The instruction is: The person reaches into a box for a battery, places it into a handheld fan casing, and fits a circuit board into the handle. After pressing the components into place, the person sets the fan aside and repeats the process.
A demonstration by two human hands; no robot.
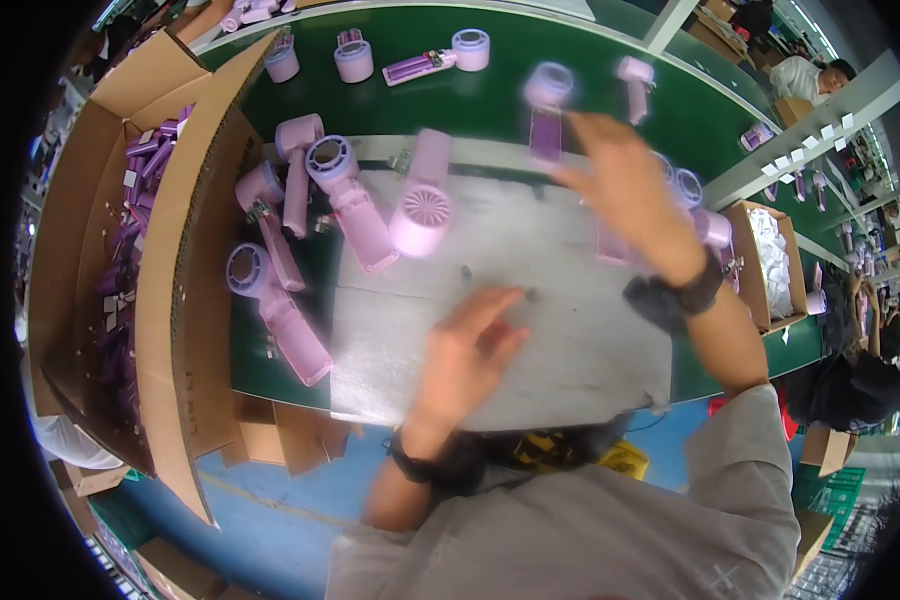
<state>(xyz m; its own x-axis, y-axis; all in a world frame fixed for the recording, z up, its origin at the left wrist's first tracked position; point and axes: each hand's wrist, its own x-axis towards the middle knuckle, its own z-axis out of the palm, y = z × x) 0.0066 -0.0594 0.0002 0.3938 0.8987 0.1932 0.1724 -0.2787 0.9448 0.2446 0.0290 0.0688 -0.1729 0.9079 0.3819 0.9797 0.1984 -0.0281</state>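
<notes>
My left hand (462,355) is over the grey work mat (400,340), thumb and fingers apart, holding nothing. Blurred by motion, my right hand (630,190) stretches toward the far side, its fingers spread. Just left of its fingertips is a blurred pink handheld fan (547,85), its handle showing a purple inside; I see no grip on it. Partly behind my right hand and wrist lie more pink fan parts (712,228). On the mat's far left are a fan with a round grille (422,208) and one with an uncovered handle (360,220).
A large cardboard box (185,280) of purple pieces stands at the left. Several pink fans (280,310) lie beside it. More fans (470,50) sit on the green surface (510,30) beyond. A small carton (770,265) with white packing is at the right, near a metal post (810,150).
</notes>
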